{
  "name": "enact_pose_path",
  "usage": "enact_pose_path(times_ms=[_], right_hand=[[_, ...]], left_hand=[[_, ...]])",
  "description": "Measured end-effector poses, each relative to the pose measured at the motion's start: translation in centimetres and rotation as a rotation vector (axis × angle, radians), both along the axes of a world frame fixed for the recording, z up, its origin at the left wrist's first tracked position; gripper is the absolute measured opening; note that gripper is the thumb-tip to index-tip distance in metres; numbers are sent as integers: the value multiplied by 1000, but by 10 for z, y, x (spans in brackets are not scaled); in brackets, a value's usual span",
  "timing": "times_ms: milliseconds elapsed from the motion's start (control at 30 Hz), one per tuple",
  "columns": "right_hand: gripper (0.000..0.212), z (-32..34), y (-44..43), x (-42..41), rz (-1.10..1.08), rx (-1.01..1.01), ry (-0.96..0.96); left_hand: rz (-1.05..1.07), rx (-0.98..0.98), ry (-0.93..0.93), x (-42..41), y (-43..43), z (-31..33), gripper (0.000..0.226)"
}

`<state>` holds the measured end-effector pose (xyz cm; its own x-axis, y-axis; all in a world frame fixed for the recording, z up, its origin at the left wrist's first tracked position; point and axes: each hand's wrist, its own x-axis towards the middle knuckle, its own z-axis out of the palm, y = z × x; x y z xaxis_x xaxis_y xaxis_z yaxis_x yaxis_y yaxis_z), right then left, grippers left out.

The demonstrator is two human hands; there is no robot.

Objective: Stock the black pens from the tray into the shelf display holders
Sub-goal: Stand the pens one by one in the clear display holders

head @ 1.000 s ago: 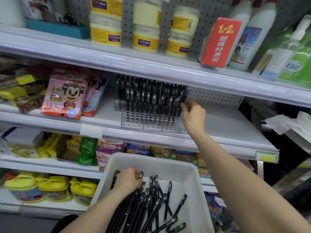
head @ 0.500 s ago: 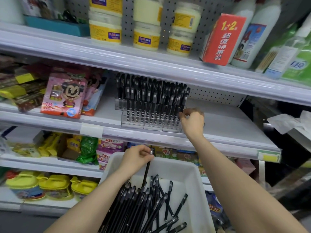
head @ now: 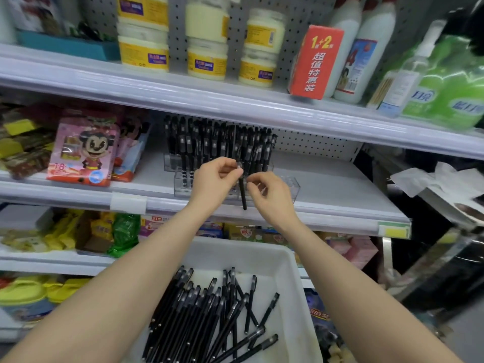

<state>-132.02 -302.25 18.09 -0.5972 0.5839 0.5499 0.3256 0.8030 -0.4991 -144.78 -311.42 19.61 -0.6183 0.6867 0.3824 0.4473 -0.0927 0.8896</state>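
Observation:
My left hand (head: 216, 180) pinches the cap end of one black pen (head: 244, 197), which hangs upright in front of the clear display holder (head: 289, 186) on the middle shelf. From the right, my right hand (head: 271, 196) meets the same pen, its curled thumb and forefinger closing on the barrel. Several black pens (head: 220, 142) stand in the holder's left and middle rows; its right end shows bare holes. Below my arms sits the white tray (head: 284, 260), holding a loose pile of black pens (head: 207, 313).
Pink cartoon packets (head: 83, 150) lean on the shelf left of the holder. Cream jars (head: 207, 61), a red box (head: 315, 61) and bottles fill the shelf above. Bare shelf board (head: 335, 187) lies right of the holder. Snack packs line the lower shelves.
My left hand lifted a pen out of the tray and raised it to the holder. My right hand came off the holder's right end and moved to that pen.

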Motion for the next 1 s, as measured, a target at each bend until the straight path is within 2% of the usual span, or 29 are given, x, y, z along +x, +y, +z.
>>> enact_pose_path(times_ms=[267,433,533,633,733,900,1000], right_hand=[[12,-7,-7,4,-1,-46,11],[12,-11,-8,7,12,-62,-56],[11,-7,-4,13,-35,-103,-17],[7,3,4,20,-97,-115,40],[12,13,16,25,-157,-136,111],[19,28,31,22,-244,-139,206],[23,32,37,15,-272,-134,226]], left_hand=[[34,-8,34,8,2,-3,13],[-30,-5,-38,8,-2,-17,14],[-54,-34,3,9,-12,-30,10],[-86,-135,61,12,-26,-51,7],[-99,-248,59,15,-39,-82,8],[-122,-523,127,22,-55,-143,8],[-130,-699,233,25,-65,-172,16]])
